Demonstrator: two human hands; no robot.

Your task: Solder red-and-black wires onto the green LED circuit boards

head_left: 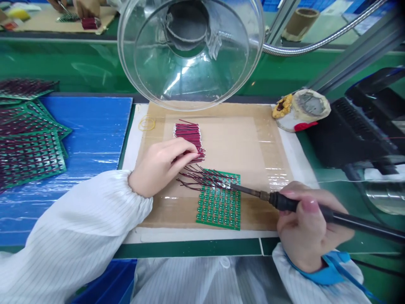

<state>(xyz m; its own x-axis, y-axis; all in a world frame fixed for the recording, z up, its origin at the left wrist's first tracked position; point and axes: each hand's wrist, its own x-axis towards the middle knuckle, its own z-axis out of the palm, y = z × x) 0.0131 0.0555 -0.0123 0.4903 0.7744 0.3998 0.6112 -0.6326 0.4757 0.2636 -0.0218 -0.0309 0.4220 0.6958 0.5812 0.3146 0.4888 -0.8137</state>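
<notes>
My right hand [311, 223] grips a soldering iron [284, 202] by its black handle, with a blue band round the wrist. The iron's tip reaches the upper part of a green circuit board [218, 207], at the row where dark red wires [205, 177] lie across it. Those wires stick out past the board's left edge. My left hand [166, 162] is closed in a pinch at the lower end of a row of cut dark red wires [188, 135] with pale ends. Its fingertips touch wire there; whether one is held between them is hard to make out.
A clear fume hood [190, 90] hangs over the back of the cardboard mat [268, 143]. Wired boards [34, 156] are stacked on the blue sheet at left. A white pot with yellow sponge [284, 105] stands back right, by a black device [335, 131]. Another person's hands [87, 7] work beyond.
</notes>
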